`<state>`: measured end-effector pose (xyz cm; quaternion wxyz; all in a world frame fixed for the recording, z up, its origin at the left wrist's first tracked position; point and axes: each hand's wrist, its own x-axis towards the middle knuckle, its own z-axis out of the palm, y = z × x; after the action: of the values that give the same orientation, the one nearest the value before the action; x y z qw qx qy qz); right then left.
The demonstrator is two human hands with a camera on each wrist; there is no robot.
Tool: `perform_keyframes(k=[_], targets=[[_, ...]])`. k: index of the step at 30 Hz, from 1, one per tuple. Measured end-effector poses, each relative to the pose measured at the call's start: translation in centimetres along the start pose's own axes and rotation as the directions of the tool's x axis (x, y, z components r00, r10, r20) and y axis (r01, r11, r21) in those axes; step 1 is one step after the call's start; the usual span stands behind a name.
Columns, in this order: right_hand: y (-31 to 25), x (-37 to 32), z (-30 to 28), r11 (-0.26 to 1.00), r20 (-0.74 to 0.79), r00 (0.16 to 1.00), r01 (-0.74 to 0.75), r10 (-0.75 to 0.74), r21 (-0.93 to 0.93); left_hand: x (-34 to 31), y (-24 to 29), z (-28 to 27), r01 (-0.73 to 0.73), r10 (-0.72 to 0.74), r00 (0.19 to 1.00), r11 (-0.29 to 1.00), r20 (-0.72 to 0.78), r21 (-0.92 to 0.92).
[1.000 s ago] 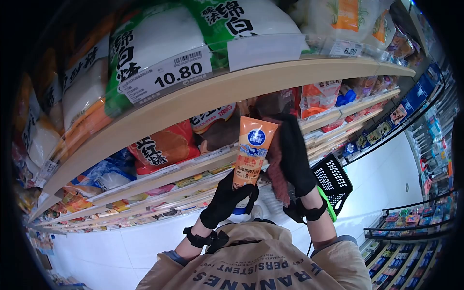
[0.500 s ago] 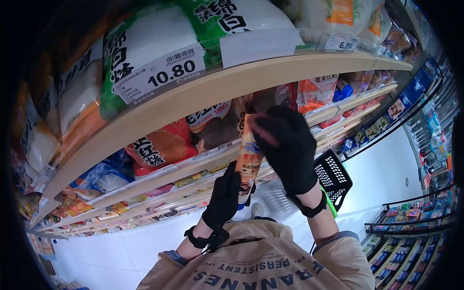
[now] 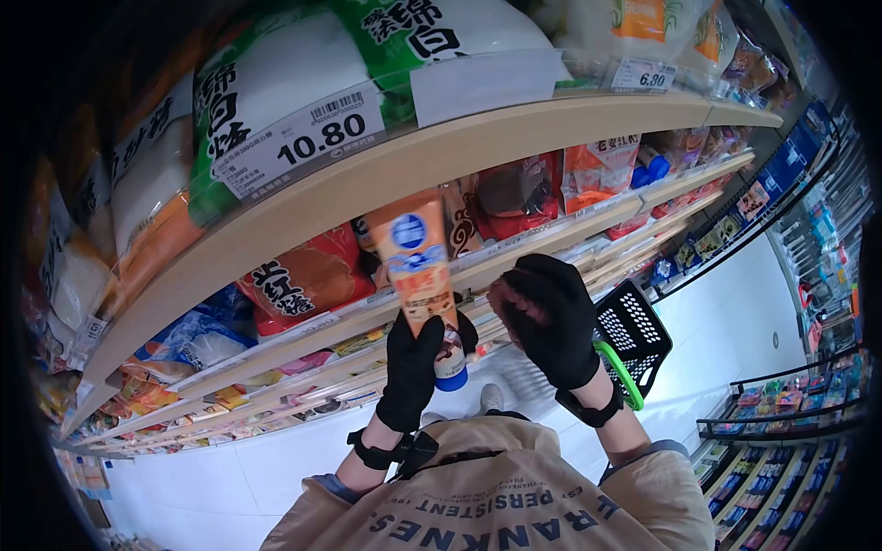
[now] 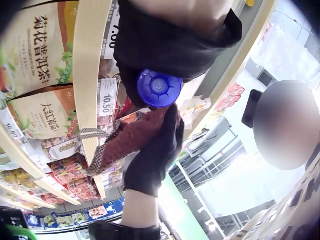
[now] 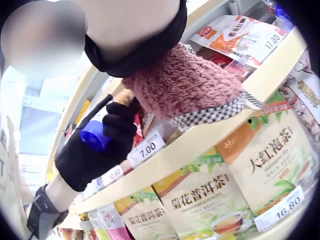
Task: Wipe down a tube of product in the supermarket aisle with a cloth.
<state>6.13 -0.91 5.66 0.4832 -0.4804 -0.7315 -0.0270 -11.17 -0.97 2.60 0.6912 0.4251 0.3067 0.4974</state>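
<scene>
Gripped by its lower end in my gloved left hand (image 3: 413, 367) is an orange squeeze tube (image 3: 418, 266), its flat end up and tilted left toward the shelf. The tube's blue cap (image 4: 159, 89) points down below the fingers. My gloved right hand (image 3: 556, 321), a short way right of the tube in the head view, holds a dusty-pink fluffy cloth (image 5: 190, 90) with black-and-white checked edging. Much of that cloth hangs on the far side of the hand in the head view, where only a bit shows by the fingers.
A wooden shelf (image 3: 514, 129) with white sugar bags crosses close in front. Red sugar bags (image 3: 308, 275) sit one tier lower, behind the tube. To the right, a black basket (image 3: 634, 335) with a green handle stands low, and curved racks (image 3: 781, 432) hold small packets.
The right hand with the cloth passed over the tube's front, then drew back down, apart from it. In the left hand, the tube has turned and swung left, its printed face showing again.
</scene>
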Motion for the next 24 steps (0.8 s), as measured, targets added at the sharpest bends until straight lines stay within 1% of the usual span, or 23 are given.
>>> perform_keyframes(k=[1,2,3,4,5,6,7,8,9,10,11,12,14,15,17,18,19,21,22,23,24], targets=[[0.5,-0.4,-0.1,0.998,-0.012,0.999,-0.049,0.049,0.039,-0.1,-0.2,0.1,-0.068,0.071,0.996,0.997,-0.057,0.037],[0.9,-0.9,0.0,0.998,-0.012,0.999,-0.049,0.050,0.039,0.0,-0.5,0.2,-0.175,0.182,0.979,0.981,-0.097,0.079],[1.3,-1.4,0.2,0.977,0.061,0.994,-0.098,0.088,0.187,-0.1,-0.6,0.2,-0.174,0.182,0.979,0.981,-0.097,0.080],[1.7,-2.0,0.5,0.933,0.137,0.984,-0.153,0.113,0.326,-0.2,-0.7,0.2,-0.216,0.223,0.970,0.973,-0.098,0.079],[2.0,-2.7,1.1,0.933,0.135,0.984,-0.152,0.114,0.326,-0.3,-0.9,0.1,-0.257,0.264,0.960,0.963,-0.099,0.078],[2.2,-3.5,1.8,0.782,0.275,0.934,-0.343,0.227,0.520,-0.5,-1.3,-0.4,-0.230,0.231,0.962,0.973,-0.149,0.026],[2.3,-4.0,2.3,0.559,0.430,0.854,-0.517,0.291,0.648,-0.5,-1.7,-0.5,-0.228,0.230,0.962,0.973,-0.146,0.028],[2.5,-4.4,2.6,0.460,0.539,0.809,-0.581,0.236,0.671,-0.6,-2.1,-0.5,-0.272,0.263,0.951,0.962,-0.163,-0.031],[2.5,-4.9,3.1,0.380,0.592,0.761,-0.647,0.264,0.661,-0.6,-2.0,-0.3,-0.315,0.295,0.938,0.945,-0.183,-0.089],[2.4,-5.1,3.4,0.287,0.627,0.721,-0.693,0.295,0.661,-1.0,-1.7,-0.7,-0.239,0.230,0.960,0.970,-0.163,-0.039],[2.2,-5.2,3.6,0.192,0.663,0.678,-0.731,0.318,0.655,-0.8,-1.4,-0.4,-0.239,0.230,0.959,0.970,-0.163,-0.038],[1.9,-5.0,3.6,0.193,0.663,0.678,-0.731,0.316,0.655,-0.4,-1.1,0.2,-0.288,0.283,0.944,0.958,-0.170,-0.007],[1.0,-4.3,3.2,0.071,0.551,0.771,-0.599,0.319,0.797,-0.1,-1.2,0.6,-0.361,0.364,0.916,0.931,-0.167,0.050],[1.0,-4.1,3.1,0.070,0.555,0.770,-0.601,0.315,0.796,-0.2,-1.4,0.4,-0.362,0.366,0.915,0.931,-0.171,0.051],[1.3,-3.5,3.0,0.132,0.544,0.719,-0.647,0.432,0.751,-0.6,-1.8,0.0,-0.254,0.302,0.921,0.945,-0.246,0.206],[1.3,-3.2,3.0,0.193,0.498,0.733,-0.632,0.464,0.750,-0.6,-2.1,0.0,-0.192,0.286,0.911,0.931,-0.296,0.309],[1.2,-2.8,2.8,0.192,0.502,0.733,-0.634,0.460,0.749,-0.7,-2.0,0.0,-0.192,0.288,0.909,0.931,-0.301,0.310],[0.8,-1.7,2.0,0.108,0.473,0.708,-0.606,0.525,0.788,-0.9,-1.7,0.0,-0.025,0.165,0.944,0.900,-0.287,0.436],[0.9,-1.1,1.8,0.140,0.451,0.714,-0.602,0.536,0.786,-0.9,-1.4,-0.8,-0.020,0.117,0.989,0.727,-0.095,0.686],[0.8,-0.3,1.0,0.228,0.437,0.714,-0.629,0.546,0.744,-0.8,-1.7,-1.3,-0.152,0.115,0.987,0.442,0.112,0.884],[1.0,0.2,0.7,0.412,0.395,0.754,-0.632,0.525,0.656,-1.3,-1.2,-0.7,-0.170,0.090,0.985,0.449,0.144,0.877]])
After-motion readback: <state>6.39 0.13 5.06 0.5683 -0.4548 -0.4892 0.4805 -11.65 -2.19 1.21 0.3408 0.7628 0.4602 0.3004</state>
